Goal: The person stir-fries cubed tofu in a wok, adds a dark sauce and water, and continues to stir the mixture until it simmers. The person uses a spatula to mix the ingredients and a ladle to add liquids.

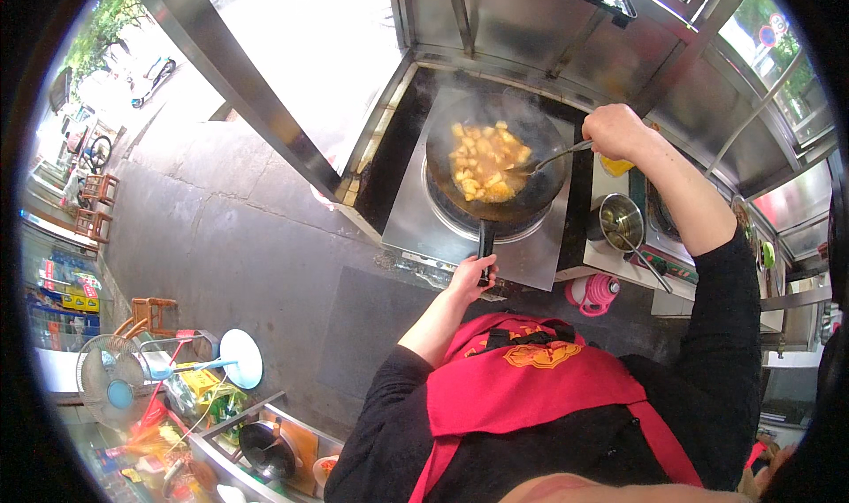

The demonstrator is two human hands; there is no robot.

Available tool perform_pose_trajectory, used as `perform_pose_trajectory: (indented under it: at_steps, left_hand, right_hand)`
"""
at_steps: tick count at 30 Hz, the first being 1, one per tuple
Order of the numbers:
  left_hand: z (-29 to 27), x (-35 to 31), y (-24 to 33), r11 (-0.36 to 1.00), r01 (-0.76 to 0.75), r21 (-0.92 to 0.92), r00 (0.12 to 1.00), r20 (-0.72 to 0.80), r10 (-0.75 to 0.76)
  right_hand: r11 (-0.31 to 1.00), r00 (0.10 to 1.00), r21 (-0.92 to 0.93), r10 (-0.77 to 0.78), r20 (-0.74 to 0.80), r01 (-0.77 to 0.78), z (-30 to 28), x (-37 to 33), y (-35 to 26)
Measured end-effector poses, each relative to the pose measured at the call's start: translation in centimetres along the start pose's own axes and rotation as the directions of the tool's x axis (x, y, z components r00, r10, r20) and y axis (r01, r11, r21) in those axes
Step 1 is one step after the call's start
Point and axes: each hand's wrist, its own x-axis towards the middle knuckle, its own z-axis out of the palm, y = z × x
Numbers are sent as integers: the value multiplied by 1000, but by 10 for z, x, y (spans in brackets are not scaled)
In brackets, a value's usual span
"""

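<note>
My left hand (475, 277) is closed around the black handle of a dark wok (546, 187), which rests over a round burner on a steel stove top (411, 211). Browned yellowish chunks of food (482, 153) lie in the wok in some liquid, and steam rises off them. My right hand (616, 134) grips the long handle of a metal cooking spatula (566, 151) from the wok's right side. Its head dips into the right edge of the food and is partly hidden, so its exact shape is unclear.
Right of the stove, a metal pot (622, 215) with a ladle (650, 268) in it stands on a counter. Below sits a pink thermos (592, 293). Steel panels (522, 30) close off the back. Lower left are a fan (115, 383) and another dark pan (267, 450).
</note>
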Motion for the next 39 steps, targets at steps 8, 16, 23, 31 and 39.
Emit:
perform_pose_trajectory:
  at_steps: [8, 16, 23, 31, 39]
  left_hand:
    - [5, -6, 4, 1000, 1, 2, 1000, -21, -1]
    - [7, -7, 6, 999, 8, 38, 1000, -23, -7]
    - [0, 1, 2, 1000, -7, 26, 1000, -1, 7]
    - [8, -7, 5, 1000, -3, 15, 1000, -1, 3]
    - [5, -2, 2, 1000, 18, -15, 999, -29, -19]
  right_hand:
    - [971, 989, -202, -138, -54, 125, -11, 24, -24]
    - [979, 991, -152, -137, 11, 137, -23, 52, -22]
    - [966, 978, -158, -196, 63, 204, -39, 84, -20]
    - [959, 951, -131, -217, 221, 249, -47, 134, -8]
    - [991, 967, -87, -81, 243, 104, -41, 135, -42]
